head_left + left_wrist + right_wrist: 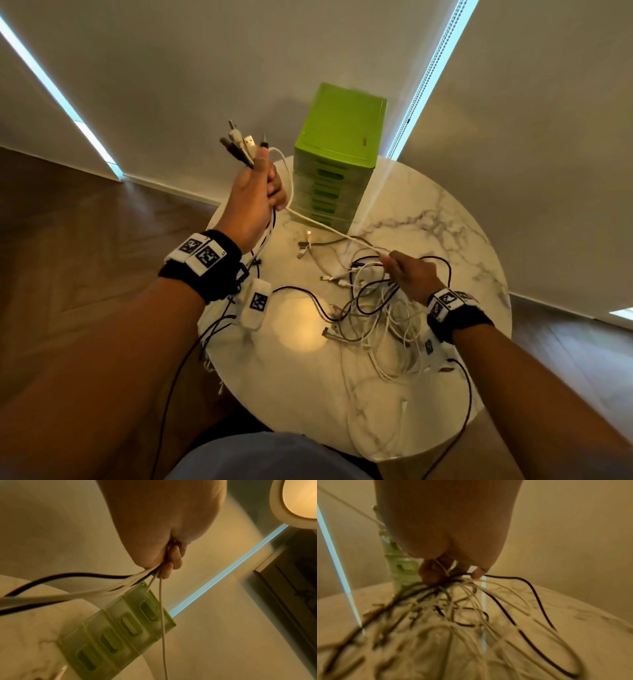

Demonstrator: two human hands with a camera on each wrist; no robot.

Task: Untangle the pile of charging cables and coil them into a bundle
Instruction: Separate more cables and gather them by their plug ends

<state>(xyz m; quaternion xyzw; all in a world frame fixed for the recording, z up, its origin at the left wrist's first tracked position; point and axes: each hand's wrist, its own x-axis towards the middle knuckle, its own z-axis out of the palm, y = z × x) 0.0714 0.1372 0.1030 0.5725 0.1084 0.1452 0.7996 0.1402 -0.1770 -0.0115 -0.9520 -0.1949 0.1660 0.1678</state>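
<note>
The task is judged to be partly done: several plug ends have been gathered, but no coil has been formed and most of the cable length is left in a heap.

Nearest, by the near edge of the round marble table [428, 219], slack white loops are seen lying flat, and a thin black lead is trailed over the near right edge. A warm lamp reflection is shown on the polished, grey-veined top.

Further in, toward the middle and right of the table, the tangle of cables [373, 308] is spread out: thin, round, flexible cords in white and black, crossed over one another, with small metal-tipped plugs lying loose at its far side. The right hand [409, 274] is held over this heap, its fingers curled round a bunch of strands; in the right wrist view many cords are seen fanning down from that grip.

A single white cable [322, 224] is stretched taut from the right hand up to the left hand [255, 195], which is raised above the far left edge and clenched round a cluster of plug ends [239, 144], their connectors standing upward.

Farthest, at the far edge, a green plastic drawer unit [337, 154] with translucent ribbed drawers is stood upright.
</note>
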